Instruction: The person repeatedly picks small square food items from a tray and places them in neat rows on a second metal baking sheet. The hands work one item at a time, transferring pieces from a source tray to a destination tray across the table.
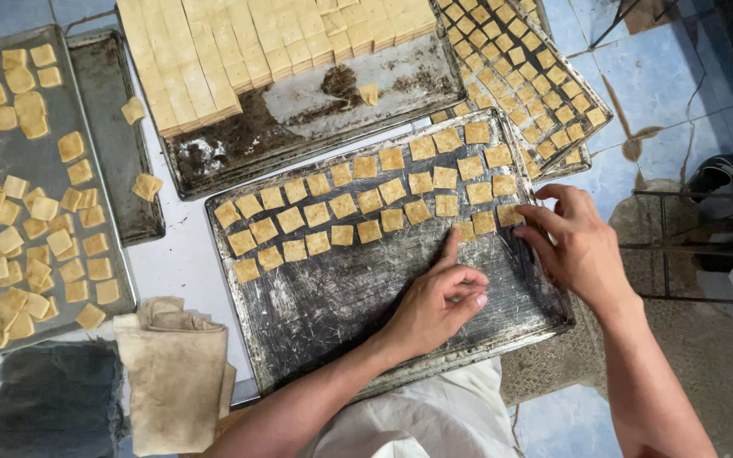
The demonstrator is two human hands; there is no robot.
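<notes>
resting on the floured metal tray (316,314), both hands unclenched, left hand (439,301) and right hand (574,242) fingertips touching pale dough squares (465,229)

I work at a white table (181,263). To my right lies a pale blue tiled floor (672,102), stained brown, with what may be a dark metal frame (680,246) standing on it.

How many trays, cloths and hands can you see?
Metal baking trays: 5, among them the tray of squares by the hands and the scattered one
Cloths: 2, one beige, one dark
Hands: 2, left hand, right hand
Total: 9
</notes>
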